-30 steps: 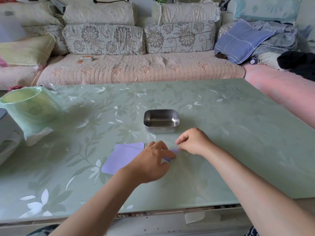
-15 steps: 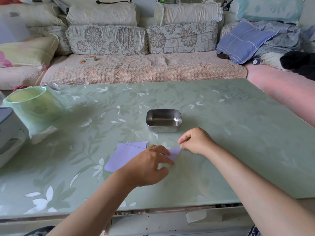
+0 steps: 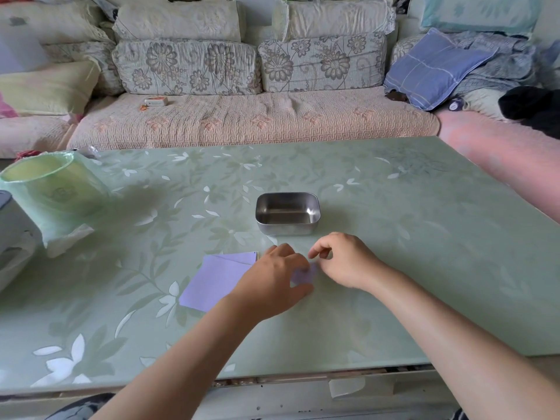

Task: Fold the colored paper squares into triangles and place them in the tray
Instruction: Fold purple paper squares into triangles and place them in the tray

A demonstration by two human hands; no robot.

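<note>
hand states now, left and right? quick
Left hand: holding the purple paper.
Right hand: fingers curled beside the paper; grip cannot be told.

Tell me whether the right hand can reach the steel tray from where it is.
Probably yes: the right hand sits just in front of the steel tray, with only bare table between them; nothing blocks the way.

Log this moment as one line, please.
left hand: pinches lilac paper; right hand: at its edge, grip unclear; tray: no paper; spare sheets: beside left hand

bare table (image 3: 394, 268) right of hands, tray (image 3: 288, 214) just ahead
</note>
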